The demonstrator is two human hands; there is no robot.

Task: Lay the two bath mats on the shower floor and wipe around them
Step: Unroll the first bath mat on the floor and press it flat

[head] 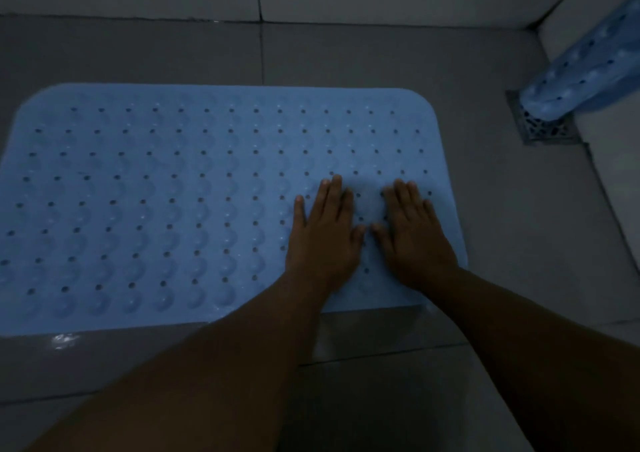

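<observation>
Across the middle of the frame, on the grey tiled shower floor (502, 209), a blue bath mat (173, 192) lies flat, and both hands press on its lower right part. The left hand (323, 237) and the right hand (414, 237) lie palm down, fingers straight and close together, thumbs nearly meeting, gripping nothing.

The floor looks wet near the mat's lower left edge, so the mat could slide under the push instead of sticking down, or trap a bubble that leaves a corner lifted. At the upper right the rolled second mat (581, 71) leans in the wall corner with its lower end on the floor drain (547, 129); it could topple or unroll.

The flat mat is pale blue, round-cornered, with rows of small holes and raised bumps.
</observation>
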